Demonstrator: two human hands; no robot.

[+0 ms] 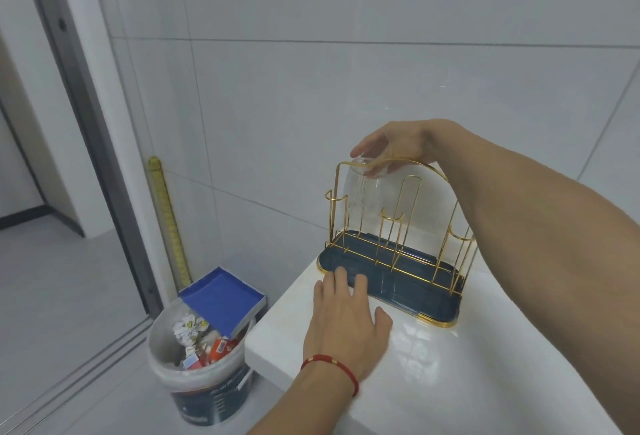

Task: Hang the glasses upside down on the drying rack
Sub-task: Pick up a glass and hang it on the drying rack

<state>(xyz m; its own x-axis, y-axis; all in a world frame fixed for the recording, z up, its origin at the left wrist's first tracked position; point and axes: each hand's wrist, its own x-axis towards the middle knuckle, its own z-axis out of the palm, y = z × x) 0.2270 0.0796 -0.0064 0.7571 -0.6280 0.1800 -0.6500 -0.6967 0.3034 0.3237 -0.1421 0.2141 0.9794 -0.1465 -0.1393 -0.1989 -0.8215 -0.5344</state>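
Note:
A gold wire drying rack (408,237) with a dark blue tray (415,291) stands on the white counter (433,365). My right hand (405,143) reaches over the rack's top and grips the base of a clear glass (360,192), which is upside down over a prong at the rack's far left. My left hand (344,317) lies flat on the counter, fingers spread, fingertips touching the tray's front edge. A red string bracelet circles my left wrist.
White tiled walls rise close behind the rack. Left of the counter, on the floor, stands a bucket (197,375) full of rubbish with a blue box lid (221,299) in it. A yellow tape strip (169,223) leans by the metal door frame.

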